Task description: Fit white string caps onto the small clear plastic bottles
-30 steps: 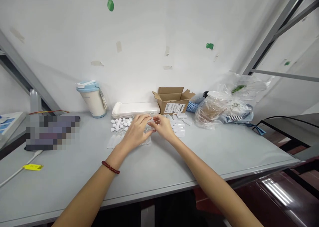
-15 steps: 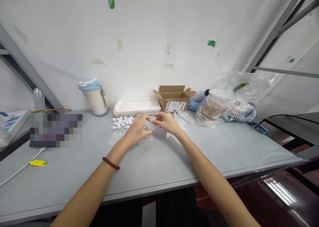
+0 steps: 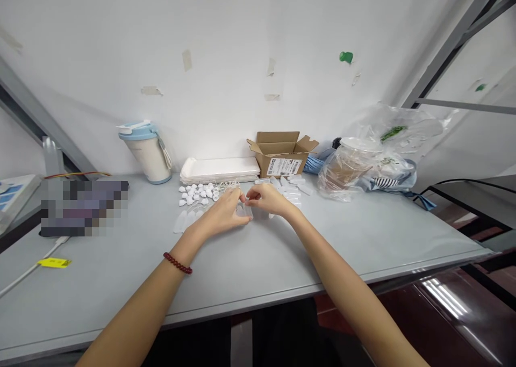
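My left hand point(image 3: 226, 211) is curved just above the table, thumb stretched out and fingers bent. Between its thumb and fingers shows a small clear plastic piece point(image 3: 243, 211), its exact shape hard to see. Meeting it from the other side, my right hand point(image 3: 269, 199) has its thumb and forefinger pinched together by that piece; anything in the pinch is too small to name. A pile of small white caps point(image 3: 197, 193) lies behind my left hand. Clear plastic pieces point(image 3: 183, 222) lie left of it, partly hidden. More translucent pieces point(image 3: 296, 183) lie beyond my right hand.
A stack of white trays point(image 3: 220, 168) and an open cardboard box point(image 3: 280, 160) stand along the wall. To the left are a tumbler point(image 3: 147, 155) and a blurred-out device point(image 3: 84, 208) with a cable. A plastic-wrapped cup point(image 3: 344, 168) stands at the right. The table's front edge runs below my forearms.
My right fingers have closed in to a pinch beside my left fingers. The camera view has tilted slightly downward, and both hands stay in nearly the same place.
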Available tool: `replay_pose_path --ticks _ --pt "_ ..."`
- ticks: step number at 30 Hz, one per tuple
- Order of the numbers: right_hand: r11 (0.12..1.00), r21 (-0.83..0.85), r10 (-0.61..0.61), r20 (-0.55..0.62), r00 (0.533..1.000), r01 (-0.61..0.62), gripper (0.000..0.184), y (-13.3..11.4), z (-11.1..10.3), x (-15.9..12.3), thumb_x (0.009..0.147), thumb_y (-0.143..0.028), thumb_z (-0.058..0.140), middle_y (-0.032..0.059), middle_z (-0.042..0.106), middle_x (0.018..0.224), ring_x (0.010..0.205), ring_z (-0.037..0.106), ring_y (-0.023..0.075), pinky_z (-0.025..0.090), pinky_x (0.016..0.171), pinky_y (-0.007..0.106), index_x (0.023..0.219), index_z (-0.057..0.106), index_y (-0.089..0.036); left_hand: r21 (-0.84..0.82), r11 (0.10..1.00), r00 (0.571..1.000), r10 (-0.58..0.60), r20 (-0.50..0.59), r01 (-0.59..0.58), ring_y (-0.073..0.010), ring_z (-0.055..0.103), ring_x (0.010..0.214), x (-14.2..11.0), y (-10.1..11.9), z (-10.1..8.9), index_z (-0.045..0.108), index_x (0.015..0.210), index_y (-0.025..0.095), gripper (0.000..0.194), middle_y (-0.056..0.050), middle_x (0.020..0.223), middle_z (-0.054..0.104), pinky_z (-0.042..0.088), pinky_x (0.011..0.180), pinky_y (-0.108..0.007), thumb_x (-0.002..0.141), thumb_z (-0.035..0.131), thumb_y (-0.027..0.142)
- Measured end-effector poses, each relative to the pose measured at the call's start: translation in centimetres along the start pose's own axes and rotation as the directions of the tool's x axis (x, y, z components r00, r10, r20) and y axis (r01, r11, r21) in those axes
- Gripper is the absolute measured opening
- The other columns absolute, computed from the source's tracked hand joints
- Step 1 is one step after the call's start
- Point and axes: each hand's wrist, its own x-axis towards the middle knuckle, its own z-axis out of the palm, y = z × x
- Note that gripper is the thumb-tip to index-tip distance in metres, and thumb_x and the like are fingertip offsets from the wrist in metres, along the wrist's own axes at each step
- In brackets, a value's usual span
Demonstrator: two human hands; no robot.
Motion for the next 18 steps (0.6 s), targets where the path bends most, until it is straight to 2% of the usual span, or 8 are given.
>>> replay_pose_path --ticks 5,11,15,18 --pt "0.999 0.005 0.034 0.036 0.999 -0.034 0.018 0.2 0.0 0.2 0.074 -0.004 0.058 0.0078 0.070 0.081 0.074 0.061 0.0144 0.044 0.068 0.023 0.087 0.068 -0.009 -0.008 1.000 0.999 -0.003 0.044 0.004 -0.0252 0.053 0.092 -0.1 -0.1 0.1 0.050 0.091 0.021 0.031 -0.006 0.098 0.055 0.045 0.080 -0.039 0.066 0.062 0.035" --pt "0.999 0.041 -0.008 0.051 0.999 0.006 0.029 0.5 0.6 0.2 0.067 0.005 0.051 0.0064 0.071 0.077 0.074 0.064 0.0148 0.046 0.070 0.023 0.084 0.068 -0.010 -0.004 1.000 0.998 -0.013 0.064 0.013 -0.0260 0.052 0.093 -0.3 0.1 -0.1 0.049 0.087 0.022 0.027 -0.006 0.095 0.055 0.045 0.079 -0.038 0.066 0.060 0.033" --pt "0.998 0.062 -0.019 0.047 0.999 0.016 0.034 0.8 1.0 0.3 0.064 0.007 0.047 0.0051 0.071 0.076 0.073 0.065 0.0147 0.047 0.068 0.023 0.082 0.068 -0.012 -0.003 0.999 0.995 -0.032 0.093 0.032 -0.0269 0.052 0.092 -0.4 0.1 -0.3 0.050 0.088 0.021 0.031 -0.006 0.095 0.054 0.045 0.077 -0.038 0.065 0.061 0.039" --pt "0.999 0.047 -0.029 0.038 0.999 0.028 0.031 0.9 1.1 0.3 0.065 0.005 0.049 0.0047 0.071 0.075 0.072 0.065 0.0150 0.047 0.068 0.023 0.081 0.068 -0.013 -0.001 0.999 0.991 -0.044 0.125 0.044 -0.0271 0.052 0.093 -0.4 0.1 -0.5 0.050 0.090 0.021 0.035 -0.007 0.095 0.052 0.045 0.077 -0.038 0.064 0.063 0.042"
